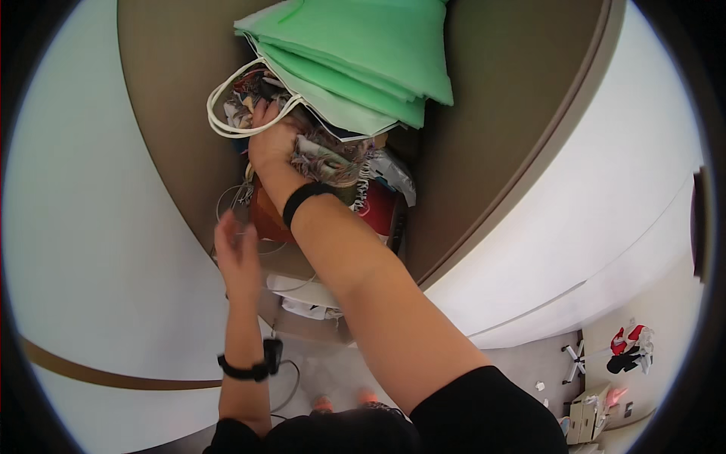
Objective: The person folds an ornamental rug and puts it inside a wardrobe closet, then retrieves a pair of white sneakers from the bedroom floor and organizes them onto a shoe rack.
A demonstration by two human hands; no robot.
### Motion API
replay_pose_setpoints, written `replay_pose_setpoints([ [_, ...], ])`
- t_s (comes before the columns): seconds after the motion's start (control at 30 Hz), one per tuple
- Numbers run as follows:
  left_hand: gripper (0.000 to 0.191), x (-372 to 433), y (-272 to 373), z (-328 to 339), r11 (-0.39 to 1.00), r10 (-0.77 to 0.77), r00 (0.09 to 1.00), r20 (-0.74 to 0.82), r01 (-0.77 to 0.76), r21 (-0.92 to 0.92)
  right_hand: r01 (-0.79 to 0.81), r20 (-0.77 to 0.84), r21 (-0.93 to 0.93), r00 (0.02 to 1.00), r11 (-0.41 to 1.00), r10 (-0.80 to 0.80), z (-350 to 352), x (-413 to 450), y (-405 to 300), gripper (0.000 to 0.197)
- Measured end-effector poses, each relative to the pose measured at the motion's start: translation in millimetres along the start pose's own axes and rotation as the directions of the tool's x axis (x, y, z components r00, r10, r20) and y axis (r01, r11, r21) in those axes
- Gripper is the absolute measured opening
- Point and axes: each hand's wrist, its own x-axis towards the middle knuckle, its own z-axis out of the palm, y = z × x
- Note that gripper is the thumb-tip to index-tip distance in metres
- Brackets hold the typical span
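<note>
My right hand (274, 136) reaches among patterned fringed fabric (329, 156) on a cabinet shelf, beneath the white rope handles (235, 135) of a paper bag. Its fingertips are partly hidden in the cloth, so a grip cannot be made out. My left hand (235, 249) is raised and blurred before the shelf, fingers apart, near a thin pale cord (220, 198). Folded green padded sheets (363, 51) stick out of the bag above my right hand. Below the fabric lie a red item (272, 218) and a silvery plastic wrapper (397, 176).
Brown cabinet side walls (493, 102) flank the shelf, with white doors (74, 198) swung outward. A lower shelf holds white cloth items (303, 308). A small drawer unit (587, 420) and clothes on a stand (632, 346) are at the lower right.
</note>
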Motion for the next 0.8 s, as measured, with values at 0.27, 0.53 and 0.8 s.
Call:
replay_pose_setpoints([
  [0.27,0.053,-122.3,55.0,-116.6,0.925,0.200,0.979,0.046,-0.204,0.321,0.093,0.162,0.150,0.980,0.984,-0.117,-91.9,-55.5,-13.6,0.074],
  [0.53,0.053,-179.2,135.2,-236.2,0.215,0.816,0.571,-0.087,-0.161,0.963,0.286,-0.118,0.473,0.958,0.833,-0.262,-178.6,-176.8,55.5,0.071],
  [0.8,0.055,-168.7,128.7,-283.8,0.893,0.278,0.637,-0.719,0.105,0.438,0.374,0.098,0.108,0.918,0.921,-0.384,-39.1,-168.0,46.1,0.052],
])
